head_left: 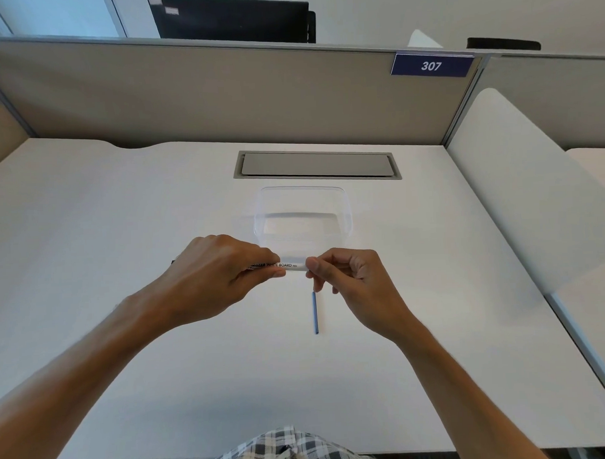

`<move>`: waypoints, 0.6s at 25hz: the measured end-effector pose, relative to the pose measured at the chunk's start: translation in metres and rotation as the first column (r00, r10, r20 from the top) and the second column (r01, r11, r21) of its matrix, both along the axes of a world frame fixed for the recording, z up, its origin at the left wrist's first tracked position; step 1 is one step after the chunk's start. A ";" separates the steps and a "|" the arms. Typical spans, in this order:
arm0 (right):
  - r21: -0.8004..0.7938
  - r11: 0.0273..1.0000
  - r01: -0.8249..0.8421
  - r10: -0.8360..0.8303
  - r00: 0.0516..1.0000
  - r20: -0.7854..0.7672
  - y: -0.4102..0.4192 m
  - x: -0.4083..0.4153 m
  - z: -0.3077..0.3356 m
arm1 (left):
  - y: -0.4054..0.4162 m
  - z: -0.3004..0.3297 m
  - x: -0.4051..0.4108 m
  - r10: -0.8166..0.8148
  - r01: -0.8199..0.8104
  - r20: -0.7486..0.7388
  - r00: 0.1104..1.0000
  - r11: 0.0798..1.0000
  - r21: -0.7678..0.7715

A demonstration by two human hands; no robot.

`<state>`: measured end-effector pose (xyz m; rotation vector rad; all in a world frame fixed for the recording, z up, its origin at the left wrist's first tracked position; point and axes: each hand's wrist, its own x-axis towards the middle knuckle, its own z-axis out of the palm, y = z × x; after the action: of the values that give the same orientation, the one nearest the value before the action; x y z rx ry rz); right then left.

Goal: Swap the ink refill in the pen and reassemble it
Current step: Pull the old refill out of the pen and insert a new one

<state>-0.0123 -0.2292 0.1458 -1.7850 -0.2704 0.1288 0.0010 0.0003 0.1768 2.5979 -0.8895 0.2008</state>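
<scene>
Both hands pinched the pen (pixel 286 265) btwn them: left hand (pixel 223 266) on barrel, right hand (pixel 347 272) at its end. Blue refill (pixel 315 312) lay on desk (pixel 122 218) just below right hand.

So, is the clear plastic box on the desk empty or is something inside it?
Empty, as far as visible: the clear box shows only the white desk through it.
</scene>
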 end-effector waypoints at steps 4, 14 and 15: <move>0.044 0.999 -0.015 0.015 1.000 -0.017 -0.005 0.002 0.004 | 0.001 0.001 0.002 0.017 -0.019 -0.046 0.999 0.999 -0.037; 0.003 1.000 0.030 -0.030 0.999 -0.031 0.007 -0.002 -0.003 | 0.002 -0.002 -0.001 0.031 -0.031 -0.023 0.999 0.999 -0.016; 0.007 1.000 0.015 -0.015 0.999 -0.028 0.007 -0.002 -0.003 | 0.002 -0.002 -0.001 0.031 -0.031 -0.021 0.999 0.999 -0.017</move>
<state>-0.0142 -0.2224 0.1427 -1.7761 -0.2370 0.1416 -0.0003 0.0023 0.1744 2.5940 -0.8370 0.1895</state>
